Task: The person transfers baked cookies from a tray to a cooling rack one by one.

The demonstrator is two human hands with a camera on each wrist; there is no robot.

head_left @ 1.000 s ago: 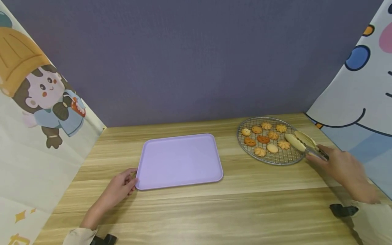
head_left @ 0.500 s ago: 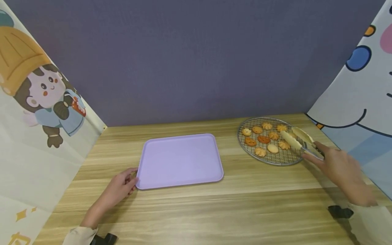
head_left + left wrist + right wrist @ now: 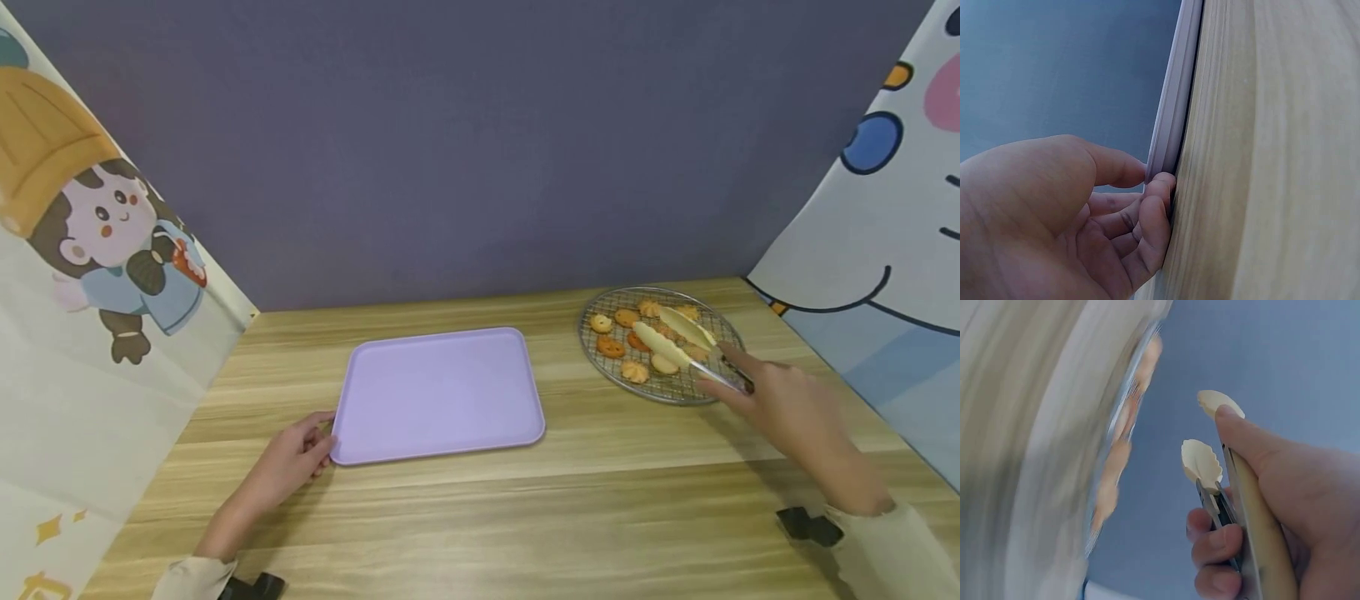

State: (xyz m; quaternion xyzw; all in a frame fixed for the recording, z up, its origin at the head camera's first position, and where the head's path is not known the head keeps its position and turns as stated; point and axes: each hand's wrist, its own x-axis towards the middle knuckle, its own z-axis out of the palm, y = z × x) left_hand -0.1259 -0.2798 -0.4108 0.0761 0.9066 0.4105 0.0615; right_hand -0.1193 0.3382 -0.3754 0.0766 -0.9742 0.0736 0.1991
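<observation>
At the near left corner of a lilac rectangular tray [image 3: 442, 396], my left hand [image 3: 288, 461] pinches the rim. The left wrist view has the thumb against the tray's edge [image 3: 1172, 106] and the other fingers curled beside and below it. My right hand [image 3: 783, 408] grips metal tongs [image 3: 712, 375] with cream scalloped tips. Those tips are spread apart over a round wire rack [image 3: 588, 346] of cookies, with nothing visible between them. The right wrist view shows the tongs' tips [image 3: 1200, 464] above the rack, apart from the cookies [image 3: 1110, 481]. Some cookies are hidden behind the tongs.
A wood-grain table [image 3: 480, 525] carries everything. A dark grey-blue panel [image 3: 480, 150] rises at the back. White cartoon-printed sheets stand on the left [image 3: 45, 375] and right [image 3: 840, 242].
My right hand has carried the tongs leftward across the rack, and their tips have spread wider. The left hand and the tray have stayed in place.
</observation>
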